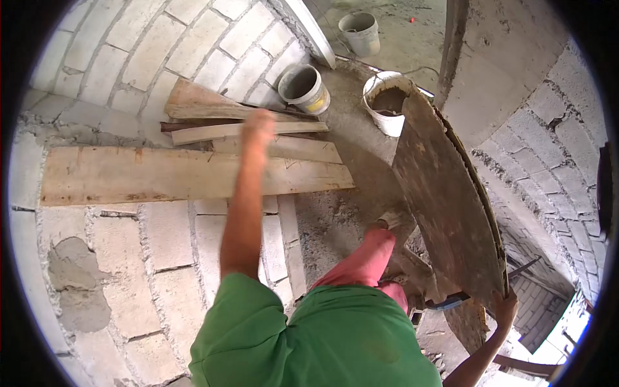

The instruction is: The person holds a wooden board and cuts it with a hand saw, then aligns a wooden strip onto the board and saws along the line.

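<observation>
There were three buckets (304,88) (two grey, one white), about four wooden planks (161,174), and one large board (445,206).

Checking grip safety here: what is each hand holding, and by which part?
The right hand grips the large dirty board at its near lower edge. The left hand is blurred over the wooden planks; a hold there cannot be told.

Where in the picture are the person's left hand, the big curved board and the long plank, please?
left hand (259,122), head view, back of the hand.
curved board (438,193), head view, middle of its dark face.
long plank (161,175), head view, middle of its top face.
</observation>
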`<move>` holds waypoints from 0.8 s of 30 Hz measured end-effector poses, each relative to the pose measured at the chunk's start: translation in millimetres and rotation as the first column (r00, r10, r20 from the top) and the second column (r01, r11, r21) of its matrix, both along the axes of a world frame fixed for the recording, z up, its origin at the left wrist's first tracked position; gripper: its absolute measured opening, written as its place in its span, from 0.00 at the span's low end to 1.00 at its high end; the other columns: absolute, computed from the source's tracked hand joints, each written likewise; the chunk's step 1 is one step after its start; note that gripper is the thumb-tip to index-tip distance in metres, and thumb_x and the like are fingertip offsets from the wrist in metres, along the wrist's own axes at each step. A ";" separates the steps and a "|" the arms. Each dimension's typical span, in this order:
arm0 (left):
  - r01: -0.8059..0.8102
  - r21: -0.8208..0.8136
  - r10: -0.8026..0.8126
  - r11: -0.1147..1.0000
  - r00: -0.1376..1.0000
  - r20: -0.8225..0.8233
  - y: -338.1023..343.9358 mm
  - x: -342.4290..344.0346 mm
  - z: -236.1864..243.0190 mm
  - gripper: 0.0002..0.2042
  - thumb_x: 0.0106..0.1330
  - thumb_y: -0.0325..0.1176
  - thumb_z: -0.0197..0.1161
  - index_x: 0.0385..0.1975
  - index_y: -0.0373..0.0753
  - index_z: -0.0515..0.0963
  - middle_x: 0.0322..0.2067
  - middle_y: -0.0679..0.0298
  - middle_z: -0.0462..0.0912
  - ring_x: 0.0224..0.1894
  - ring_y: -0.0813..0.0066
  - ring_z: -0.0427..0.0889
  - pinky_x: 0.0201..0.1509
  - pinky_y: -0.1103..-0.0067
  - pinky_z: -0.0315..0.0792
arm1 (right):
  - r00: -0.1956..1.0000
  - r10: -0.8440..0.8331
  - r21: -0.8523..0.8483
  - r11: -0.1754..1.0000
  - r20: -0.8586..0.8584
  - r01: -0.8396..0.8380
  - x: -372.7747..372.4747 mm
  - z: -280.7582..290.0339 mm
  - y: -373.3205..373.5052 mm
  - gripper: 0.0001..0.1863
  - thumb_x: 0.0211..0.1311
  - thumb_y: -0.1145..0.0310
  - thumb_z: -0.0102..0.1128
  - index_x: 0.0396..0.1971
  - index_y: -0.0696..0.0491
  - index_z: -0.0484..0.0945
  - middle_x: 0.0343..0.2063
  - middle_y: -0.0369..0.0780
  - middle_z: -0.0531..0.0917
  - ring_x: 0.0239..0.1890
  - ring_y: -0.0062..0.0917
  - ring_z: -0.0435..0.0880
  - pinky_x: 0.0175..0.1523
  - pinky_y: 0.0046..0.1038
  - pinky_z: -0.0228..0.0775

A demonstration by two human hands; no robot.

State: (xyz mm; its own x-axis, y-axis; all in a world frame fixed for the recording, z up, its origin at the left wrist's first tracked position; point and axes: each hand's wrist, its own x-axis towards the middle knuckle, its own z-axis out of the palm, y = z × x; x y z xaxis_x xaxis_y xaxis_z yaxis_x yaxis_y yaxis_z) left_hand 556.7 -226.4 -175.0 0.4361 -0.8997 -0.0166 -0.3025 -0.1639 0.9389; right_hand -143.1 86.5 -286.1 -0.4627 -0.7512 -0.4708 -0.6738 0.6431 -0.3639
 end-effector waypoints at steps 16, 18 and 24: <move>0.625 0.725 -0.956 0.289 0.226 0.186 -6.2 -127.8 -522.7 0.24 0.77 0.47 0.46 0.68 0.46 0.64 0.68 0.63 0.58 0.70 0.62 0.52 0.74 0.61 0.47 | 0.967 -0.066 0.224 0.967 -0.246 0.123 -12.7 -11.1 -11.8 0.28 0.44 0.48 0.81 0.47 0.44 0.88 0.37 0.41 0.91 0.43 0.37 0.90 0.50 0.40 0.79; 0.651 0.750 -0.977 0.117 -0.058 0.203 43.4 -194.2 -567.2 0.25 0.78 0.47 0.44 0.71 0.46 0.62 0.71 0.63 0.55 0.74 0.60 0.48 0.76 0.60 0.43 | 0.965 -0.111 0.246 0.954 -0.236 0.169 -14.8 -4.1 -14.8 0.29 0.43 0.41 0.78 0.46 0.39 0.89 0.41 0.40 0.90 0.48 0.38 0.88 0.52 0.41 0.78; 0.589 0.800 -0.535 0.114 -0.642 0.549 112.3 -292.0 -563.8 0.28 0.81 0.47 0.37 0.79 0.47 0.56 0.81 0.62 0.46 0.83 0.55 0.38 0.84 0.55 0.33 | 0.943 -0.222 0.324 0.898 -0.248 0.296 0.1 -6.7 26.2 0.29 0.44 0.41 0.78 0.47 0.39 0.88 0.41 0.40 0.90 0.48 0.38 0.88 0.52 0.41 0.78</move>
